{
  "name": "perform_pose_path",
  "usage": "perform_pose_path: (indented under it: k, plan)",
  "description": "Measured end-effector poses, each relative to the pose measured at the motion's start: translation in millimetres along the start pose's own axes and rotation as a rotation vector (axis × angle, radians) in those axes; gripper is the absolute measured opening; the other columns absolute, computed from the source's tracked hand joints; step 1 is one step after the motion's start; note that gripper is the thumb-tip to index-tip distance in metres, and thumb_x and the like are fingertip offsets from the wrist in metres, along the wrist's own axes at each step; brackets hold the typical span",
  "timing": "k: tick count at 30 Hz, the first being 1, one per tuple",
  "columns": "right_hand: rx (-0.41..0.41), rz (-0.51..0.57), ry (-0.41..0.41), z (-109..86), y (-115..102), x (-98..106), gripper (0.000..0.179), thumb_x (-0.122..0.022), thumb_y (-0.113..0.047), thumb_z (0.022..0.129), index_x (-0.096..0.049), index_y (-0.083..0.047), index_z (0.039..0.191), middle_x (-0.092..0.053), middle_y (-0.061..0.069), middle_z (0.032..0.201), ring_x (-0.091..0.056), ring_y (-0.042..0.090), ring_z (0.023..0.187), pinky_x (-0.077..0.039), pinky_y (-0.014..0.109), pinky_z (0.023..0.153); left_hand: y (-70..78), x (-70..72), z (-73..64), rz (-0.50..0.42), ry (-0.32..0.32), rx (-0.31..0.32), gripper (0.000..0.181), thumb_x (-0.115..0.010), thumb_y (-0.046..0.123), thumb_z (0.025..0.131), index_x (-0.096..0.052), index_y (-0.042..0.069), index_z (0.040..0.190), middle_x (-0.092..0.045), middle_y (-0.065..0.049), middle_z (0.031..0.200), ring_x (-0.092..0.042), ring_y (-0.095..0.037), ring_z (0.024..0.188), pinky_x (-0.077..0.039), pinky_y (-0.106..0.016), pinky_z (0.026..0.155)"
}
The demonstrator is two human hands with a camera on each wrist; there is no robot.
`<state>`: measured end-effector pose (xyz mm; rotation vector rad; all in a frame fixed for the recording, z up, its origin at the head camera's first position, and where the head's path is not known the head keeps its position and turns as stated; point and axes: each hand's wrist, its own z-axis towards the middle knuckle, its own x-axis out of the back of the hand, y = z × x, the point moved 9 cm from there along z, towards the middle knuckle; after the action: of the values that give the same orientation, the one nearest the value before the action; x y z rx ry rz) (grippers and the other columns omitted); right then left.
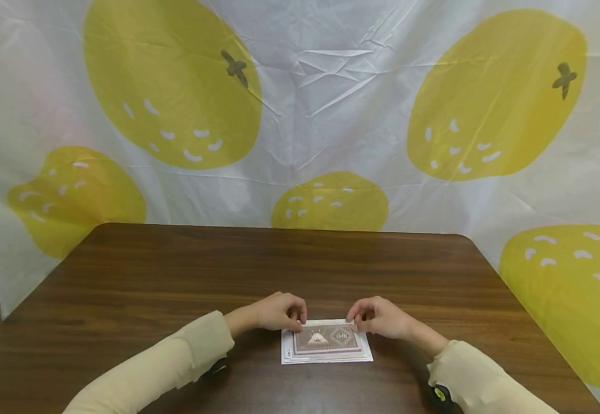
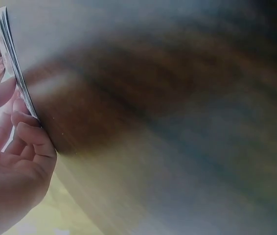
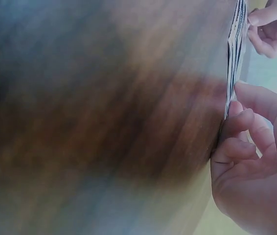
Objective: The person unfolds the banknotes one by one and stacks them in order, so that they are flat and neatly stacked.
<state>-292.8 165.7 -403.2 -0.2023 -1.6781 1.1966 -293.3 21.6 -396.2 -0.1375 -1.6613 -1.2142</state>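
Observation:
A thin stack of papers [image 1: 364, 348] lies flat on the table, white sheets below and a smaller brown printed card [image 1: 328, 344] on top. The card bears a pale triangular figure and a diamond emblem. At the stack's far left corner, my left hand [image 1: 278, 311] pinches the edge, thumb on top and fingers curled. My right hand [image 1: 381, 318] does likewise at the far right corner. Several layers show edge-on in the paper stack [image 3: 235, 54] in the right wrist view. In the left wrist view, the left hand's [image 2: 18, 161] fingertips meet the stack's edge [image 2: 13, 58].
The dark wooden table [image 1: 186, 270] has rounded far corners. Behind it hangs a white cloth [image 1: 326, 132] printed with large yellow fruit. Pale sleeves [image 1: 170, 356] cover both forearms, and dark wrist devices [image 1: 441, 395] show beneath the cuffs.

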Motion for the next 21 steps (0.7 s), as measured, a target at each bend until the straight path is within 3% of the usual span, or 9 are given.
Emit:
perform_pose_path:
  k: [9, 17, 21]
  plan:
    - [0.003, -0.063, 0.008, 0.1, 0, 2, 0.011, -0.065, -0.001, 0.075, -0.062, -0.006, 0.084, -0.052, -0.001, 0.07, -0.045, 0.009, 0.062, -0.036, 0.02, 0.051, 0.0, 0.6, 1.2, 0.033, 0.014, -0.016, 0.01, -0.067, 0.006, 0.071, -0.058, 0.009, 0.074, -0.043, 0.01, 0.055, -0.041, -0.002, 0.052, -0.033, -0.018, 0.05]
    - [-0.056, 0.105, 0.05, -1.8, 6, 12, 0.014, -0.062, -0.002, 0.078, -0.06, 0.002, 0.092, -0.054, 0.004, 0.074, -0.045, 0.01, 0.056, -0.037, 0.021, 0.046, -5.4, 6.4, 0.2, -0.018, 0.042, 0.004, 0.012, -0.068, 0.009, 0.074, -0.057, 0.01, 0.079, -0.046, 0.007, 0.059, -0.043, -0.004, 0.055, -0.035, -0.019, 0.051]
    - [-0.091, 0.125, 0.105, -3.8, 8, 24, 0.018, -0.063, -0.009, 0.08, -0.061, 0.001, 0.094, -0.058, 0.006, 0.077, -0.047, 0.015, 0.058, -0.04, 0.025, 0.048, -5.6, 17.4, -2.1, -0.019, 0.106, -0.015, 0.009, -0.066, 0.011, 0.078, -0.057, 0.011, 0.081, -0.048, 0.007, 0.063, -0.044, -0.005, 0.057, -0.036, -0.021, 0.053]
